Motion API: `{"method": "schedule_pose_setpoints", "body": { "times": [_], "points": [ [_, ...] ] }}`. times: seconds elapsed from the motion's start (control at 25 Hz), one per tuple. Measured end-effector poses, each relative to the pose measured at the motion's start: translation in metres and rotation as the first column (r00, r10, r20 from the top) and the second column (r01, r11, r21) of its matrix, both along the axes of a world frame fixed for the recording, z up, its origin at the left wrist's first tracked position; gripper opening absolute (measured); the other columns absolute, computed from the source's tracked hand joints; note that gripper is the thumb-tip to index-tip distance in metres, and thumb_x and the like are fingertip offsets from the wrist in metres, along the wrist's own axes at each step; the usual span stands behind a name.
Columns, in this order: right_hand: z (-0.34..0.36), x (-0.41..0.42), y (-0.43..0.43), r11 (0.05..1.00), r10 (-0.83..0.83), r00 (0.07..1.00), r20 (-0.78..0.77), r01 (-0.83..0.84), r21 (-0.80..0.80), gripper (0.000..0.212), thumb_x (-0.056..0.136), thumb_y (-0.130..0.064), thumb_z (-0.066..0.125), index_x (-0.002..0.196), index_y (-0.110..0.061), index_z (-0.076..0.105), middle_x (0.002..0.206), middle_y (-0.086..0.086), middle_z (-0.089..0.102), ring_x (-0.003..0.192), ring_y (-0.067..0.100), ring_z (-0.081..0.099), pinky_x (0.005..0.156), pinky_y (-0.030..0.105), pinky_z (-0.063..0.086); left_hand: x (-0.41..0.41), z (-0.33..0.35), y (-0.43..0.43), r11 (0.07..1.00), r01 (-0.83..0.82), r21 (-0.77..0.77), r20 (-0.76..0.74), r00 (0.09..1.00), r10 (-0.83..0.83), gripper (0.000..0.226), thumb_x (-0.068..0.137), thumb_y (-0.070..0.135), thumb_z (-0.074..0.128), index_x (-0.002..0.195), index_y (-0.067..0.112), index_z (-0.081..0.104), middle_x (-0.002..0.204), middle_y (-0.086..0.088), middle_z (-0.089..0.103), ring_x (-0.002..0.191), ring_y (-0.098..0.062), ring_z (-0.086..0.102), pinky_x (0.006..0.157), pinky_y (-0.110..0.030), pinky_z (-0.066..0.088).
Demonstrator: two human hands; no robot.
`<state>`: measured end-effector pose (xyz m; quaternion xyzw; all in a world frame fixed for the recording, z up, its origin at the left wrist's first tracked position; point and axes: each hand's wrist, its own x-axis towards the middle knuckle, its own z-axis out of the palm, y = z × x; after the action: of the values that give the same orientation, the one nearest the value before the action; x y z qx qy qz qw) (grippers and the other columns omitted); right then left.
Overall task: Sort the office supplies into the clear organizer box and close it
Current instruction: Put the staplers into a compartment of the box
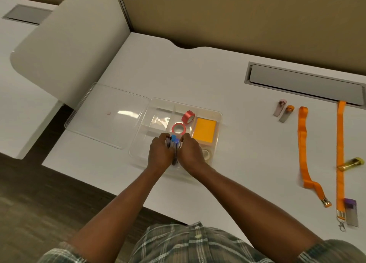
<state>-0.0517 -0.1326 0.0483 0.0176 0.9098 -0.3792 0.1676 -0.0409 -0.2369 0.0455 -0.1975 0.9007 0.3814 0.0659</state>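
White tabletop point(237, 124): left hand point(159, 154) and right hand point(190, 154) both grip, probably, a marker bundle point(174, 143) over organizer box point(218, 124); lid point(103, 116) at 9 o'clock.

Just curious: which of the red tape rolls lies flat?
The nearer red roll, hole facing up, lies flat; the farther red roll stands on its edge.

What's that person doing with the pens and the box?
Someone is tidying desk things into a clear box. The left hand and right hand grip a bundle of pens over it. Two red tape rolls and an orange notepad are inside. The lid lies beside it; two orange straps wait on the desk.
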Motion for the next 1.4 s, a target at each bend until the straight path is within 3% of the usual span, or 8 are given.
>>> {"method": "schedule_pose_setpoints", "body": {
  "times": [0.08, 0.32, 0.52, 0.64, 0.72, 0.88, 1.4],
  "points": [
    [-0.004, 0.001, -0.001, 1.000, 0.005, 1.000, 0.008, -0.005, 0.004, 0.014, 0.100, -0.020, 0.054, 0.111, -0.012, 0.053, 0.104, 0.005, 0.065, 0.083, 0.014, 0.058, 0.068, 0.025, 0.044, -0.001, -0.004, 0.002, 0.999, 0.020, -0.043, 0.023, 1.000, -0.019, 0.038, 0.089, 0.015, 0.067, 0.126, 0.011, 0.059, 0.114, -0.013, 0.064, 0.101, -0.027, 0.065, 0.088, -0.032, 0.052],
    [0.004, 0.002, 0.017, 0.999, 0.035, 0.999, -0.036, -0.033, 0.033, 0.033, 0.093, -0.030, 0.065, 0.120, -0.014, 0.056, 0.112, 0.005, 0.063, 0.087, 0.017, 0.056, 0.069, 0.026, 0.042, 0.000, -0.008, 0.007, 0.980, 0.080, -0.182, -0.020, 0.996, -0.085, 0.041, 0.089, 0.023, 0.067, 0.128, 0.014, 0.058, 0.121, -0.013, 0.056, 0.105, -0.027, 0.059, 0.082, -0.028, 0.046],
    [0.001, 0.004, 0.066, 0.965, -0.075, 0.983, -0.169, 0.114, 0.235, 0.049, 0.092, -0.035, 0.060, 0.135, -0.018, 0.043, 0.123, 0.009, 0.051, 0.106, 0.030, 0.056, 0.078, 0.039, 0.051, 0.002, -0.005, 0.024, 0.976, 0.103, -0.190, -0.119, 0.985, -0.127, 0.034, 0.087, 0.027, 0.071, 0.116, 0.013, 0.063, 0.108, -0.011, 0.058, 0.098, -0.025, 0.059, 0.077, -0.026, 0.045],
    [-0.013, 0.011, 0.095, 0.957, -0.156, 0.987, 0.027, 0.145, 0.251, 0.060, 0.095, -0.036, 0.055, 0.146, -0.019, 0.028, 0.128, 0.014, 0.050, 0.111, 0.035, 0.057, 0.085, 0.044, 0.051, 0.009, -0.003, 0.042, 0.969, 0.144, -0.199, -0.164, 0.970, -0.178, 0.035, 0.084, 0.028, 0.073, 0.115, 0.012, 0.064, 0.109, -0.011, 0.059, 0.100, -0.024, 0.059, 0.079, -0.025, 0.041],
    [-0.018, 0.015, 0.101, 0.973, -0.213, 0.964, 0.162, 0.194, 0.125, 0.053, 0.095, -0.033, 0.050, 0.143, -0.020, 0.031, 0.124, 0.014, 0.059, 0.104, 0.035, 0.063, 0.085, 0.044, 0.055, 0.014, -0.003, 0.056, 0.969, 0.156, -0.189, -0.167, 0.968, -0.188, 0.037, 0.084, 0.030, 0.073, 0.116, 0.013, 0.064, 0.114, -0.010, 0.060, 0.103, -0.023, 0.058, 0.080, -0.026, 0.044],
    [-0.017, 0.023, 0.117, 0.964, -0.256, 0.938, 0.235, 0.265, -0.008, 0.043, 0.091, -0.021, 0.048, 0.133, -0.020, 0.038, 0.106, 0.010, 0.067, 0.081, 0.032, 0.068, 0.070, 0.049, 0.061, 0.024, -0.005, 0.084, 0.958, 0.208, -0.196, -0.196, 0.949, -0.246, 0.036, 0.084, 0.032, 0.073, 0.114, 0.015, 0.064, 0.115, -0.008, 0.062, 0.104, -0.022, 0.059, 0.086, -0.033, 0.051],
    [-0.024, 0.063, 0.263, 0.944, -0.329, 0.932, 0.154, 0.325, 0.056, 0.033, 0.096, -0.026, 0.050, 0.127, -0.020, 0.042, 0.105, 0.010, 0.067, 0.081, 0.027, 0.068, 0.070, 0.046, 0.062, 0.055, -0.015, 0.216, 0.919, 0.377, -0.110, -0.195, 0.899, -0.392, 0.033, 0.083, 0.034, 0.074, 0.109, 0.016, 0.065, 0.114, -0.004, 0.067, 0.105, -0.021, 0.061, 0.092, -0.042, 0.054]
  ]
}}
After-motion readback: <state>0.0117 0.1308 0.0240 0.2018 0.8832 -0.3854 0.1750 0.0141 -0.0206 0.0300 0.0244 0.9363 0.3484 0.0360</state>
